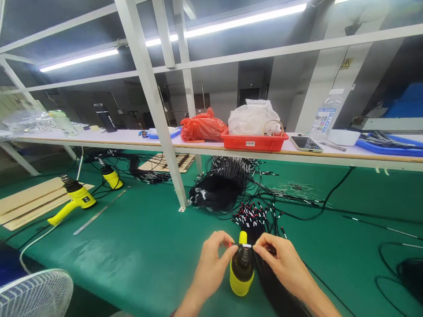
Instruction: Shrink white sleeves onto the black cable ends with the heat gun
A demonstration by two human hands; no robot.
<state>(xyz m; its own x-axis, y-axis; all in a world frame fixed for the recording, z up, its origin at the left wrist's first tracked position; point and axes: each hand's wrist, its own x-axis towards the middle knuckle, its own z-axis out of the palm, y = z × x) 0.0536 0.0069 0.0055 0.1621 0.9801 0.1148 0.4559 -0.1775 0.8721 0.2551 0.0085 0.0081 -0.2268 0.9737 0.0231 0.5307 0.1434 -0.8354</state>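
Observation:
Between my two hands a thin black cable (246, 245) with a white sleeve and a red tip is stretched sideways. My left hand (214, 259) pinches it near the red end. The other side of the white sleeve is pinched by my right hand (280, 259). Directly under the cable stands a yellow and black heat gun (242, 279), its dark nozzle pointing up at the sleeve. A bundle of black cables (253, 215) with red and white tips lies just behind, running down beneath my right hand.
More black cables (214, 189) are heaped by the shelf post (155, 110). Another heat gun (79, 198) rests at left near a steel ruler (99, 213) and a wooden board (39, 200). A fan (36, 293) is at lower left. The shelf holds a red tray (254, 143) and a phone (306, 144).

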